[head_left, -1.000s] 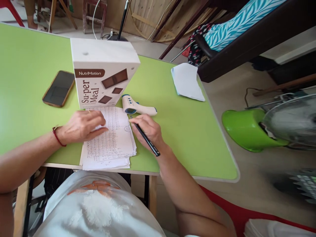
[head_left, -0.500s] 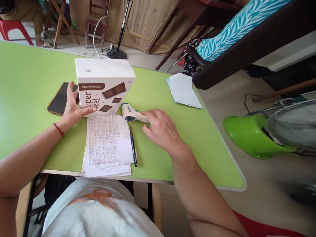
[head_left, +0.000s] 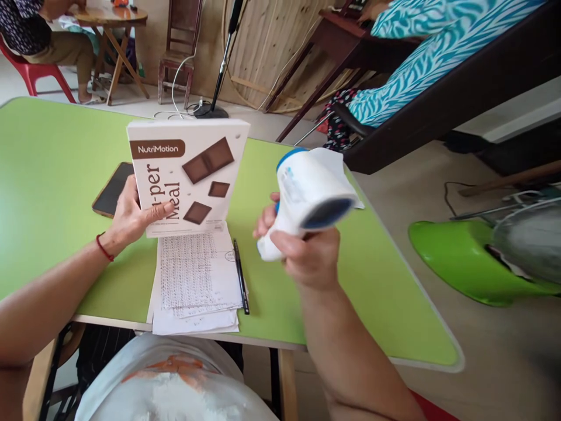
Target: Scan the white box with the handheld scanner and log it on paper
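Seemingly a home, with wooden chair [head_left: 176, 59] and round table [head_left: 105, 18].

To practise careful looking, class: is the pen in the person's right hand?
No, the right hand grips the white thermometer, while the pen lies along the right edge of the papers.

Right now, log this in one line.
left hand: holds white cardboard box; right hand: holds white-blue gun-shaped thermometer; slim black pen: along edge of white papers
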`<state>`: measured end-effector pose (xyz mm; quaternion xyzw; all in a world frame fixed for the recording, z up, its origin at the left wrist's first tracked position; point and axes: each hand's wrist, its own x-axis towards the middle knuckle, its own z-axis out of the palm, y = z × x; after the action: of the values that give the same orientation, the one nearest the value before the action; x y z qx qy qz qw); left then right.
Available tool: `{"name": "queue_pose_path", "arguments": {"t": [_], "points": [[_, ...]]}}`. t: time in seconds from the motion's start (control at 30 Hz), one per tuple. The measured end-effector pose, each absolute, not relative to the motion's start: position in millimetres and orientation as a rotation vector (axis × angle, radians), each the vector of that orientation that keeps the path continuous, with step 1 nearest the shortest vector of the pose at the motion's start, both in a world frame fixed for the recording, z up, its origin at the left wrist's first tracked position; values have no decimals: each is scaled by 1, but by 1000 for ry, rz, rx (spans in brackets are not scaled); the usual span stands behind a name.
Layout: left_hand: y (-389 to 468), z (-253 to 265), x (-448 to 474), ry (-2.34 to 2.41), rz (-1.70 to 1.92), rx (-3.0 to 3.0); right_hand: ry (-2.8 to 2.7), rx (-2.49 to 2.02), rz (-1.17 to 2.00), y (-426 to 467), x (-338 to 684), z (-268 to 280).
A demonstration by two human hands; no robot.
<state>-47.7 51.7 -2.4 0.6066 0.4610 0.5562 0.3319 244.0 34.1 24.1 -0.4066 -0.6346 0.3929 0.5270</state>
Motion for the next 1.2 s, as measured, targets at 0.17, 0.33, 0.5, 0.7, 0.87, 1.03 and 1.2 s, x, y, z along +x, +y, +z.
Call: {"name": "queue_pose_path", "arguments": {"t": [0.17,0.33,0.5,0.7,0.87,1.03,1.2], "points": [[36,-4,-33,1163,1279,1444,-1273,-711,1592,-5,203,36],[34,-7,-33,1188,1229,1612,-1283,-771,1652,-5,187,17],[36,-8,-35,1182,1203,1672,-1281,-841,1618,-5,185,8],[35,-3,-35,1204,1176,1680,-1316,-801,1620,-7,185,10],[34,-2,-36,1169,1171,1700,-1326,-770,1628,-8,184,10],[34,3,-36,1171,1125,1738,-1330,-792,1591,-11,183,8],[37,11,-42,1227,976,1852,-1335,-803,1577,-11,183,7]]}}
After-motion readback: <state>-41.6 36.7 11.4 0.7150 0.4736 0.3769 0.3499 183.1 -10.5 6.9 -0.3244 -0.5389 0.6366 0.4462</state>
